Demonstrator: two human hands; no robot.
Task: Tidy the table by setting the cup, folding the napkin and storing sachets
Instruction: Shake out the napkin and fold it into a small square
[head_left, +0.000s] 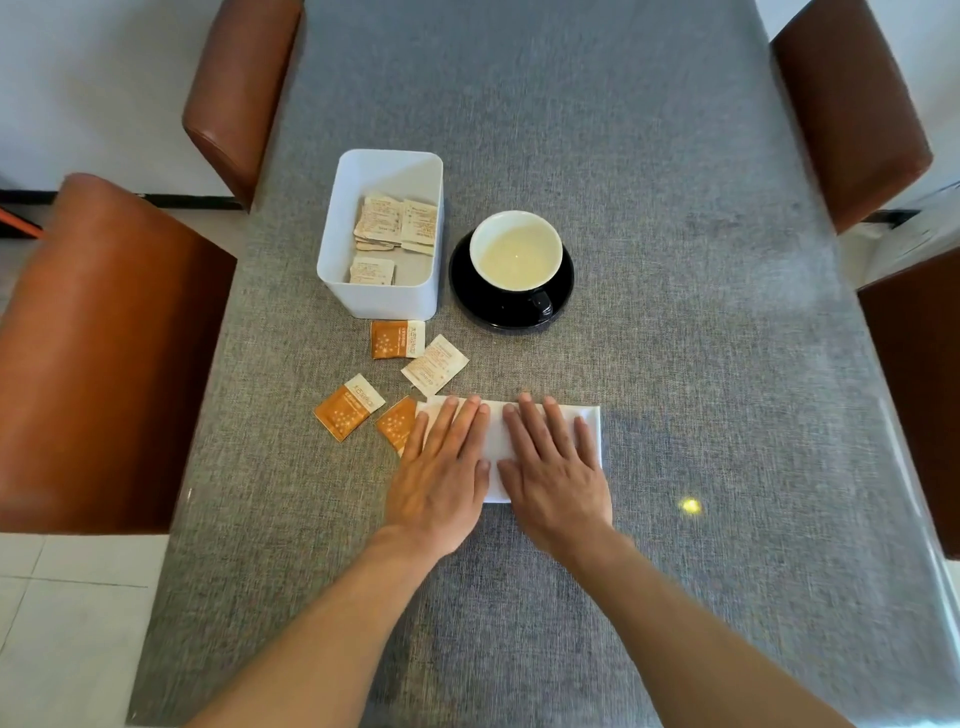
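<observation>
A white folded napkin (497, 434) lies on the grey table, near its front middle. My left hand (441, 467) and my right hand (553, 467) both press flat on it, fingers spread, holding nothing. A black cup (517, 252) with a cream inside stands on a black saucer (467, 291) behind the napkin. Left of the cup is a white box (382, 299) with several pale sachets inside. Several loose sachets lie between box and napkin: orange ones (397, 339) (349, 407), a white one (434, 364), and an orange one (397, 423) partly under my left hand.
Brown leather chairs stand along both long sides of the table: two at the left (104, 353) (241, 88) and two at the right (847, 104) (919, 384). A bright light spot (690, 505) lies on the cloth right of the napkin.
</observation>
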